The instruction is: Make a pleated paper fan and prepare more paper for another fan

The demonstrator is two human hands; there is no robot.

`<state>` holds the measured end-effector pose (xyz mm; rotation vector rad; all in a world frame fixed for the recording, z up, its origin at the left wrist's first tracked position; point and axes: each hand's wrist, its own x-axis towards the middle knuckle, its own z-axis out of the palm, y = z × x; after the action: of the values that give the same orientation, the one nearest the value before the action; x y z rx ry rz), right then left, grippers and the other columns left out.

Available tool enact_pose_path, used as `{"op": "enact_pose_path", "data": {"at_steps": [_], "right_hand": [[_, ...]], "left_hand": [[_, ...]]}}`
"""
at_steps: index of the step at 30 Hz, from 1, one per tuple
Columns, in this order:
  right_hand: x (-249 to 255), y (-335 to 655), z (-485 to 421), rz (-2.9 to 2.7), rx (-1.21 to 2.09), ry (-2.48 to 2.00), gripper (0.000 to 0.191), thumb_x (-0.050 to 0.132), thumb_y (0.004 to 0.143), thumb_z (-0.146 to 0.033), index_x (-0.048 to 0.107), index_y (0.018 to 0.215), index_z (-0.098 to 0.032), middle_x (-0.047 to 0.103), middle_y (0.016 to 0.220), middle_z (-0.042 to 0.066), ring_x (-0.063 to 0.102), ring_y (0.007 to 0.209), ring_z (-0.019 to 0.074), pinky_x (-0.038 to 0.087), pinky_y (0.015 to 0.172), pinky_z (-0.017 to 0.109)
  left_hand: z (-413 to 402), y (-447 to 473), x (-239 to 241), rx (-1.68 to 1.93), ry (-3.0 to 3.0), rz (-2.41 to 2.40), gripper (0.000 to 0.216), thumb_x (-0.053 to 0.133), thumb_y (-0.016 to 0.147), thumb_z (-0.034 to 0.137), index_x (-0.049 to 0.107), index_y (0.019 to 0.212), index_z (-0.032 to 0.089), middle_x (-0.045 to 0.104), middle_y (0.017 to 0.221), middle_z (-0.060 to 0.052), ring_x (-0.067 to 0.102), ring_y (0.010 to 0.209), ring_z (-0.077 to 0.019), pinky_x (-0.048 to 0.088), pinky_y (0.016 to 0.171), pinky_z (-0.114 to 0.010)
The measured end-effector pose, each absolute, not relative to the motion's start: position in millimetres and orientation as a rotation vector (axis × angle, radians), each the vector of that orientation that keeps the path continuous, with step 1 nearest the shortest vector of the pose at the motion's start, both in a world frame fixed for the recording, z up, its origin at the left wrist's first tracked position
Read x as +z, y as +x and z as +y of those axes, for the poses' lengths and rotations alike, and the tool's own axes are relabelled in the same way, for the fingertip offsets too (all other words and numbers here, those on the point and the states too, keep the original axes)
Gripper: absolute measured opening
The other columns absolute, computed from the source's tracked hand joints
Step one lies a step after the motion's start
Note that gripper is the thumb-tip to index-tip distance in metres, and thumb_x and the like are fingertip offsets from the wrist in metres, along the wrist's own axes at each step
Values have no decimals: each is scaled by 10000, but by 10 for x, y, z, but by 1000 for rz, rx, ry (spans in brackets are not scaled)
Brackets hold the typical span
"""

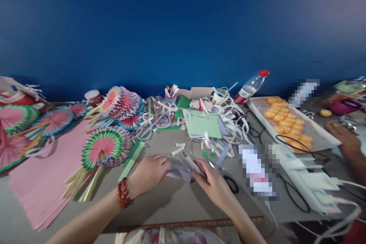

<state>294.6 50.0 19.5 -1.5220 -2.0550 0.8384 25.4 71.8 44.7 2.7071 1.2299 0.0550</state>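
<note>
A piece of lavender paper (pixel 179 173) spans the gap between my hands, just above the grey table. My left hand (pixel 150 173), with red beads at its wrist, has its fingers closed on the paper's left end. At the paper's right end is my right hand (pixel 210 181), its thumb and fingers closed round a slim pale piece (pixel 195 166); blur hides whether this is a folded strip or a tool. Scissors (pixel 231 184) with black handles lie partly hidden beside my right hand. Green strips (pixel 132 160) rest left of my left hand.
Pleated paper fans (pixel 100 148) and pink sheets (pixel 48 183) cover the left side. Paper curls surround a light green sheet (pixel 203 124). Rightward are a bottle (pixel 250 89), a tray (pixel 328 139) of orange balls, a power strip (pixel 307 179) with cables, and another person's hand (pixel 343 137).
</note>
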Motion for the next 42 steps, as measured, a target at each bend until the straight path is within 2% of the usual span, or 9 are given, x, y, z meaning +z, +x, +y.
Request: {"op": "enact_pose_path", "data": {"at_steps": [5,11,18,26,34,38,42], "right_hand": [[165,3128,286,-2149,590,-1494,240,438,987,-355,582,1134,-232,743,1000,78,734,807,209,564,681,278],[240,3216,178,-2164,516,-1423,281,397,1014,-258,633,1167,-249,727,1046,64,720,902,170,549,737,230],[192,3187,107,-2293,320,-1473,308,427,995,-210,655,1202,-223,664,948,84,659,861,214,534,757,319],[220,3210,83,-2407,294,-1528,345,463,963,-161,649,1241,-242,639,956,75,617,888,224,521,769,344],[265,3222,88,-2436,245,-1516,319,498,943,-157,664,1200,-250,622,933,62,607,843,194,496,745,301],[259,3221,98,-2456,218,-1506,335,482,941,-142,658,1208,-242,618,934,66,601,847,196,493,756,305],[244,3218,91,-2450,194,-1501,329,458,960,-158,660,1205,-246,619,931,69,596,839,190,488,761,303]], "left_hand": [[652,233,451,25,2678,1258,102,520,974,227,608,935,195,674,924,-44,642,867,-222,468,789,-348],[629,174,440,58,2701,1223,175,459,992,197,629,952,199,683,930,-46,638,885,-220,460,824,-357],[632,140,488,120,2680,1210,223,434,997,181,656,992,210,702,959,-47,655,910,-205,479,854,-342],[664,141,346,143,2767,1236,321,450,972,150,572,1266,197,693,1134,-81,655,993,-228,501,892,-368],[643,194,221,216,2892,1289,310,511,917,90,621,1180,213,630,1244,-116,624,1030,-267,504,903,-444],[646,214,211,175,2926,1244,291,503,917,85,647,1132,219,601,1311,-112,586,1126,-282,484,958,-461],[641,262,138,151,2879,1246,211,509,968,229,654,1121,212,594,1342,-109,576,1163,-274,480,970,-438]]}}
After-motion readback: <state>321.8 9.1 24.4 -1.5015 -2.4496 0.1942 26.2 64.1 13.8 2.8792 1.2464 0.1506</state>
